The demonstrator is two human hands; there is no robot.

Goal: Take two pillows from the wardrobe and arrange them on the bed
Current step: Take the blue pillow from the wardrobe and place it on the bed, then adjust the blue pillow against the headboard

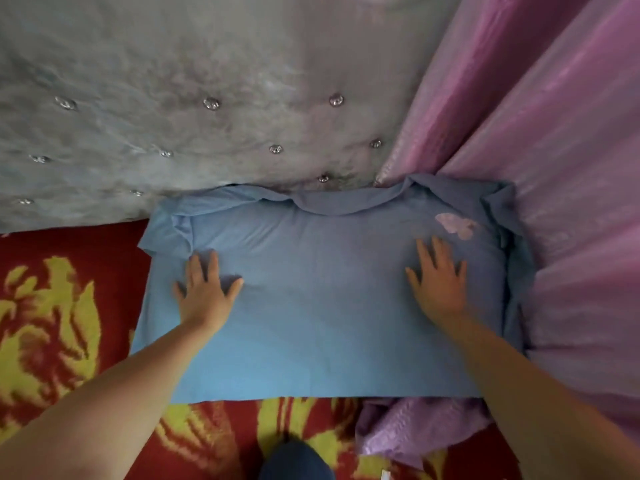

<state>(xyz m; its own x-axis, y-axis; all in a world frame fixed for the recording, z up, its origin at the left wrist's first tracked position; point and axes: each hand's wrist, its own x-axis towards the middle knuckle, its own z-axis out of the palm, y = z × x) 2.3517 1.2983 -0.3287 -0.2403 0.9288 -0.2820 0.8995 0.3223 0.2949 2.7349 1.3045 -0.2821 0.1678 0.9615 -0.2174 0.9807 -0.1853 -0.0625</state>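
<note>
A blue pillow [322, 306] lies flat on the bed, its far edge against the grey tufted headboard [207, 98] and its right side against the pink curtain. A pale flower patch marks its upper right corner. My left hand [204, 292] rests palm down on the pillow's left part, fingers spread. Palm down on the right part is my right hand [438, 278], fingers apart too. Neither hand grips the fabric. Only this one pillow is visible; the wardrobe is out of view.
A red and yellow patterned blanket [52, 323] covers the bed to the left and in front. The pink curtain [554, 168] hangs along the right, with a fold [412, 431] lying on the bed below the pillow. A dark blue knee [294, 462] shows at the bottom.
</note>
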